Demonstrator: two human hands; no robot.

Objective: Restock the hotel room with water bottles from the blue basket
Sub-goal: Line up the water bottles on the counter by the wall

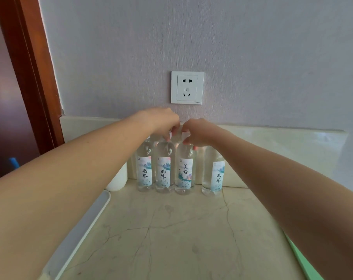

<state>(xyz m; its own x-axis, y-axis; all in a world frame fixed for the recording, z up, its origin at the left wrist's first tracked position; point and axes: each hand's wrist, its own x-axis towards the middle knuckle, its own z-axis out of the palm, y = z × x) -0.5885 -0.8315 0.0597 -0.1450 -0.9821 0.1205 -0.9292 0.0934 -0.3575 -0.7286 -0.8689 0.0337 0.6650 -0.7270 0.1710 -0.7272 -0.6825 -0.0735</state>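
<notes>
Four water bottles stood upright in a row on the marble counter [171, 229], backed against its low upstand beneath the wall socket [187, 87].

- The first bottle [144, 172], second bottle [164, 172] and third bottle [184, 172] stood just beside one another. The fourth bottle [214, 176] stood a little apart on the right.
- Your left hand [163, 120] reached in from the left. Its fingers were curled down over the top of the second bottle, pinching it at the cap.
- Your right hand [199, 132] reached in from the right. Its fingers were curled round the neck and cap of the third bottle.
- The two hands nearly met above the row. Contact between them could not be told.
- All four bottle bases sat on the counter.
- A white container [118, 178] stood left of the row, partly hidden by your left forearm.
- A pale tray edge [80, 225] ran along the counter's left side, and a green strip [305, 259] lay at lower right.
- A blue sliver [13, 162] showed at far left, and you could not tell what it was.
</notes>
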